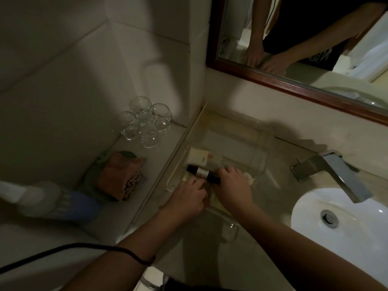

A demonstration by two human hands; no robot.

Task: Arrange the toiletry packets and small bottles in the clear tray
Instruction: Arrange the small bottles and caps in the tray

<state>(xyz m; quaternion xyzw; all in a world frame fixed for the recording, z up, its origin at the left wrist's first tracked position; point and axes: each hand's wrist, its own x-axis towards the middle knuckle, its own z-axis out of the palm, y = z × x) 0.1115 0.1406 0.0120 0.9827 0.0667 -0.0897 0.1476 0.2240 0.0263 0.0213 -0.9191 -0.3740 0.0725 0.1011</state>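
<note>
While the light stays poor, I can place the clear tray [260, 148] on the worktop [279, 179], at ten o'clock from the basin [357, 238]. A small bottle [201, 171] with black ends lies on its side in the tray's seven o'clock part, with a cream packet [198, 157] touching it at twelve o'clock. Left hand [189, 198] and right hand [233, 183] meet there, fingers curled at the bottle; I cannot tell whether either grips it.
</note>
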